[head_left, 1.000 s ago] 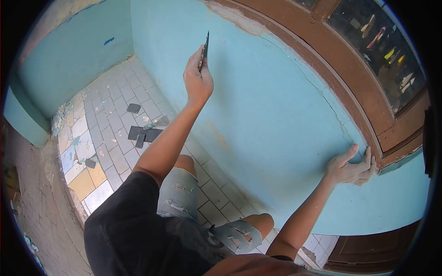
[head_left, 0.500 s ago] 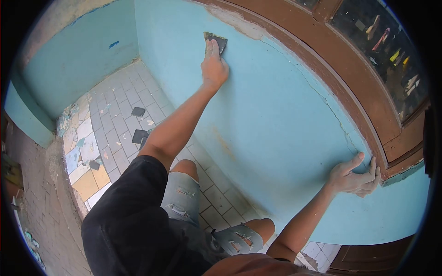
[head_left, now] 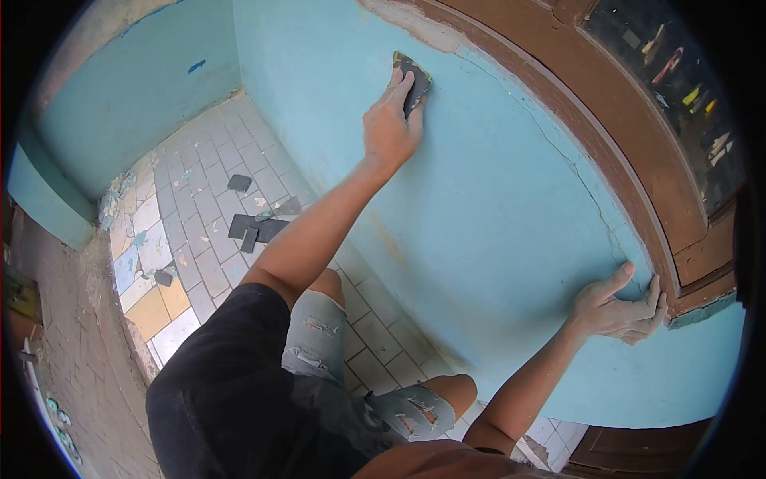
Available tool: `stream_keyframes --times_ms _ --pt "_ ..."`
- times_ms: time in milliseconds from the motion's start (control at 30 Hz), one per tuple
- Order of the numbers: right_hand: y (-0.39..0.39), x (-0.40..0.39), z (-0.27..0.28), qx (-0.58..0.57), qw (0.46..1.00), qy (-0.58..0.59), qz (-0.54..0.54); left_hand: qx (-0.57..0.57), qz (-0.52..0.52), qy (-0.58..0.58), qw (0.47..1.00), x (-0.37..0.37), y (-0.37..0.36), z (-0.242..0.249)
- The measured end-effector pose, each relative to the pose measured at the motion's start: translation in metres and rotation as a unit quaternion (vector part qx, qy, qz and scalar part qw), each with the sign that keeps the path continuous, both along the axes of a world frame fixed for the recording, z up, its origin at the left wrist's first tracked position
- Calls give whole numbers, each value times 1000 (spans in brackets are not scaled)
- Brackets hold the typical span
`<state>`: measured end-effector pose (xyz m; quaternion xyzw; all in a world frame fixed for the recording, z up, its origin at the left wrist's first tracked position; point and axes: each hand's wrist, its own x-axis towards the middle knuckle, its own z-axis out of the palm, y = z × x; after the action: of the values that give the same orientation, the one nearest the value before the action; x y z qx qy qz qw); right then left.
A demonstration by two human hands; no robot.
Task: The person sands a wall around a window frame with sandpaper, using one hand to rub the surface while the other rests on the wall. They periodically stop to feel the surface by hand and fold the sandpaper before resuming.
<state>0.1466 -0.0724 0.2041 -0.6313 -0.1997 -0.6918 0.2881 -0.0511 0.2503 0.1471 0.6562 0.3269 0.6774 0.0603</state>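
My left hand (head_left: 392,128) presses a dark grey piece of sandpaper (head_left: 416,89) flat against the light blue wall (head_left: 479,207), its fingers over the sheet. The sheet's edges look pale and worn. Lower on the right, my right hand (head_left: 621,305) rests on the wall beside the bottom corner of the brown wooden frame (head_left: 638,172). Its thumb is spread away from slightly bent, dusty fingers, and I see nothing held in it. A thin crack (head_left: 586,188) runs down the wall along the frame, ending near my right thumb.
On the tiled floor (head_left: 215,180) lie several dark flat pieces (head_left: 239,183) and a long dark strip (head_left: 270,229). Paint flakes and patchwork tiles (head_left: 163,307) are at the left. Bare plaster (head_left: 423,28) shows by the frame's top. My bent knees (head_left: 315,331) are close to the wall.
My left hand has moved right along the wall with the sandpaper, which is now tilted differently. My right hand keeps its place. More of the dark strip on the floor shows.
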Motion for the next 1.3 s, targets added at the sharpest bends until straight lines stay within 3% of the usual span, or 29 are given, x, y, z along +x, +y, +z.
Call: stream_keyframes --times_ms 67,100,167,200,267,333,400,500,567,633,667,800,900,1000,1100,1167,1267,1300 --pt "0 -1 -1 -4 1000 4 6 -134 -39 82 987 -34 5 12" --pt "-1 -1 -1 -4 1000 6 11 -1 14 -4 1000 -34 29 -2" --pt "-3 -2 0 -1 1000 0 6 25 43 -80 996 -39 60 -7" --pt "0 -2 1 -2 1000 -7 9 26 42 -82 995 -30 66 -10" --pt "1 -3 1 -4 1000 -7 2 31 -72 -47 996 -1 69 -12" --pt "0 -3 1 -6 1000 -11 -6 5 -82 -34 996 29 32 -15" --pt "0 -1 0 -5 1000 -3 -17 32 -185 1 982 39 -12 -29" --pt "-1 2 -2 -9 1000 5 -27 54 -180 14 982 36 6 -30" --pt "0 3 -1 -19 999 3 -26 17 -156 -22 987 37 40 -11" --pt "0 1 -1 -5 999 24 -37 -155 -91 -172 969 40 62 7" --pt "-1 1 -2 -9 999 26 -38 -168 -86 -169 967 48 52 8" --pt "2 2 -2 -8 999 21 -37 29 -171 11 985 64 -65 -17" --pt "-2 1 -3 -23 999 11 -33 4 -134 3 991 51 -11 -6" --pt "4 -5 3 -53 998 -8 -37 -202 -76 -181 959 32 75 34" --pt "9 -4 2 -66 997 -15 -48 -150 -68 -118 979 55 33 33" --pt "8 -3 2 -74 995 -31 -50 8 -134 24 991 58 -55 16" --pt "6 -8 2 -81 996 -30 -29 64 -136 64 987 64 -59 10" --pt "5 -7 2 -84 995 -33 -35 34 -129 13 991 63 -39 18"
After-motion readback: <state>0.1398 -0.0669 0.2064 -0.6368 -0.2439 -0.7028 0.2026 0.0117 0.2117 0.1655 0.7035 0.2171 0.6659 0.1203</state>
